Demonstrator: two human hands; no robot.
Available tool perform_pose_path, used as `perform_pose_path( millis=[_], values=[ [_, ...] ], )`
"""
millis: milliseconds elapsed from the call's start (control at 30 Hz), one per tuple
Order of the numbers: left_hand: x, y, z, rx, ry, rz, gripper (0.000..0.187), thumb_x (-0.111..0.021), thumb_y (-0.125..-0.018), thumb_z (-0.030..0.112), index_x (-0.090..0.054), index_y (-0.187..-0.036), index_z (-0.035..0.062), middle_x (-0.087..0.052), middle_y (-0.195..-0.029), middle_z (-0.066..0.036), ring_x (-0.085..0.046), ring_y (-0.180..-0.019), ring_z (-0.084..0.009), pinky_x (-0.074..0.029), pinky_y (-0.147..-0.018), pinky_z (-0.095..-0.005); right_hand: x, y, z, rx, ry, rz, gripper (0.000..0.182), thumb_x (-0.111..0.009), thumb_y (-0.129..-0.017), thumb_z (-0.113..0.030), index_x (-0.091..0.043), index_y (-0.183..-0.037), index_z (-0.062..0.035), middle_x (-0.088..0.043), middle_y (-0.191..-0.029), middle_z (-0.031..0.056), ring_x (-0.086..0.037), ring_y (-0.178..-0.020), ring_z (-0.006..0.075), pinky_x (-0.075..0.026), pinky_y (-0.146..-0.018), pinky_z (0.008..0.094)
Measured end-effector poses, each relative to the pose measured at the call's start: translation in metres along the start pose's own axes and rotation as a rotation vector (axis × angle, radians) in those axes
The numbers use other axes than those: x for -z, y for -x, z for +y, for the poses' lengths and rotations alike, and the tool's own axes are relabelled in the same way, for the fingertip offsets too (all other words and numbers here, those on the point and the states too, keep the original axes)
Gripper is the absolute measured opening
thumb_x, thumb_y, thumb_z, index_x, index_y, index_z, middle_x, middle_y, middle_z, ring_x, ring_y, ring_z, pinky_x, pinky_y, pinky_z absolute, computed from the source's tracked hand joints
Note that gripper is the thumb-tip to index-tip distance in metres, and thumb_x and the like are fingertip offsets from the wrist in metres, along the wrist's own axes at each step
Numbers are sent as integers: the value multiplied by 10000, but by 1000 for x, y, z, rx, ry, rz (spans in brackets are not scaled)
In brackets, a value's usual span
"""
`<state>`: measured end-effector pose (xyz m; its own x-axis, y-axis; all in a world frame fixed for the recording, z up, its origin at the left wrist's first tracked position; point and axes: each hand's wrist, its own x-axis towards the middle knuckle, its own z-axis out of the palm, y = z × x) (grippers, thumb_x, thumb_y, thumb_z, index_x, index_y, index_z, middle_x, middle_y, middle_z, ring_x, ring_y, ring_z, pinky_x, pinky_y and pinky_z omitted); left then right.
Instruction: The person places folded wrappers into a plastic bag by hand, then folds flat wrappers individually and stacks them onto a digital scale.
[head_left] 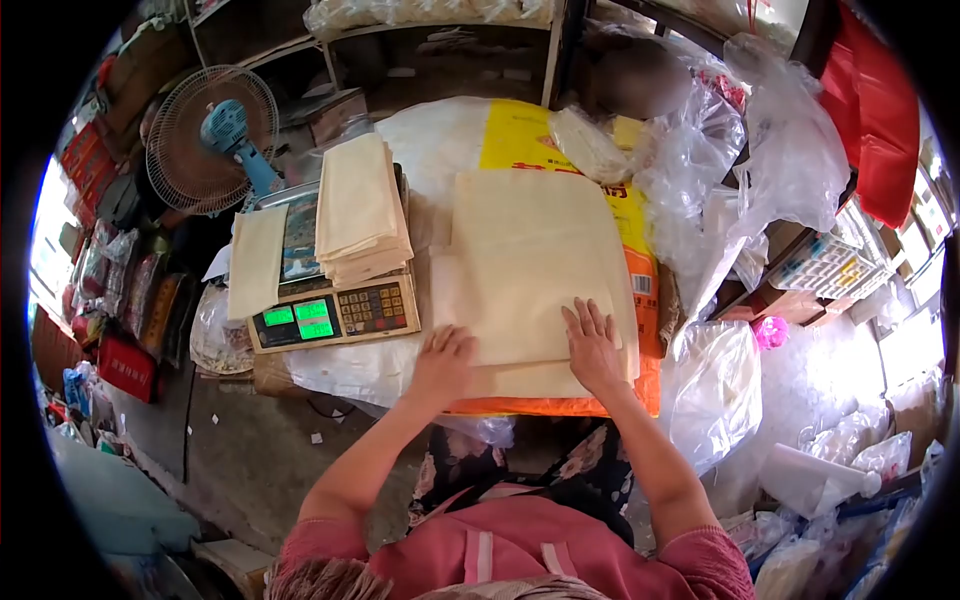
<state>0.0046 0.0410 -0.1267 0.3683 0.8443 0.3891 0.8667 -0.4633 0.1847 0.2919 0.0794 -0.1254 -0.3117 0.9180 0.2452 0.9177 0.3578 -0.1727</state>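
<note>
A large cream-coloured sheet (530, 260) lies flat in front of me, atop more pale sheets whose edges show below and beside it. My right hand (594, 350) rests flat on its lower right part, fingers spread. At the lower left corner is my left hand (443, 365), fingers extended over the edge and slightly blurred; I see nothing gripped in it. To the left, a digital scale (378, 310) with lit green displays carries a stack of folded cream sheets (362, 205). Another folded cream piece (257, 262) leans over the scale's left side.
Yellow and orange printed sacking (645, 290) and a white sack (430, 130) cover the work surface. A blue fan (225, 125) stands at the back left. Clear plastic bags (700, 150) crowd the right side, near a red hanging cover (870, 120). Shelving (440, 40) stands behind.
</note>
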Motion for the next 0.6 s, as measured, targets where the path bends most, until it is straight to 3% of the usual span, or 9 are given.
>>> perform_pose_path(
  millis=[67, 133, 167, 233, 300, 333, 433, 567, 600],
  values=[
    [15, -2, -5, -11, 21, 142, 227, -634, -707, 142, -569, -910, 62, -633, -978, -90, -606, -915, -293, -457, -863, -404, 17, -1, -18, 32, -106, -31, 467, -461, -925, -183, -375, -1375, -92, -317, -1444, 165, -252, -1361, 347, -213, -1079, 548],
    [37, -14, 16, -10, 168, 129, 263, -661, -679, 125, -571, -916, 55, -639, -962, -91, -617, -887, -288, -458, -869, -401, 60, -9, -61, 133, -277, -43, 446, -440, -935, -169, -382, -1372, -94, -309, -1444, 174, -259, -1356, 346, -225, -1069, 555],
    [48, -20, 32, -7, 245, 122, 282, -674, -665, 116, -573, -919, 52, -643, -954, -91, -622, -873, -286, -459, -872, -399, 75, -11, -80, 230, -273, 11, 465, -461, -896, -101, -400, -1357, -99, -417, -1369, 174, -368, -1293, 333, -248, -1053, 559],
    [60, -32, 50, 43, 345, 331, 467, -700, -661, 13, -540, -1099, 21, -590, -1099, -148, -571, -1039, -315, -427, -946, -383, 71, -23, -84, 294, -84, 75, 462, -616, -790, -125, -513, -1239, -83, -557, -1231, 126, -496, -1176, 320, -315, -1028, 528],
    [58, -39, 51, 231, 425, 657, 592, -694, -682, -32, -481, -1233, 18, -535, -1209, -172, -517, -1148, -325, -393, -995, -369, 89, -25, -74, 286, -250, 219, 437, -625, -729, -76, -561, -1161, -79, -608, -1144, 103, -544, -1106, 315, -347, -998, 515],
    [47, -31, 36, 443, 627, 570, 754, -683, -713, -49, -330, -1376, 25, -411, -1349, -189, -402, -1271, -324, -329, -1049, -353, 101, -24, -69, 287, -333, 291, 428, -630, -698, -52, -585, -1123, -76, -634, -1100, 92, -568, -1071, 312, -363, -983, 508],
    [6, -4, 3, 517, 1108, 570, 840, -704, -702, -33, -263, -1415, 33, -367, -1393, -180, -358, -1310, -315, -279, -1081, -377, 119, 2, -55, 533, -300, 301, 412, -562, -657, 14, -617, -1055, -77, -626, -1104, 88, -557, -1095, 285, -396, -950, 454],
    [17, 18, 3, 214, 734, 312, 666, -679, -780, 79, -372, -1366, 0, -424, -1367, -189, -357, -1319, -259, -255, -1093, -407, 63, 37, -16, 391, -446, 113, 372, -588, -658, 17, -632, -1019, -60, -633, -1069, 81, -571, -1048, 297, -435, -895, 403],
    [13, 24, -17, -141, 509, 151, 515, -665, -822, 179, -488, -1266, -13, -512, -1287, -188, -407, -1274, -240, -317, -1052, -387, 47, 45, -7, 278, -641, 29, 286, -628, -704, -12, -633, -987, -50, -654, -967, 82, -602, -964, 288, -460, -842, 338]
  ],
)
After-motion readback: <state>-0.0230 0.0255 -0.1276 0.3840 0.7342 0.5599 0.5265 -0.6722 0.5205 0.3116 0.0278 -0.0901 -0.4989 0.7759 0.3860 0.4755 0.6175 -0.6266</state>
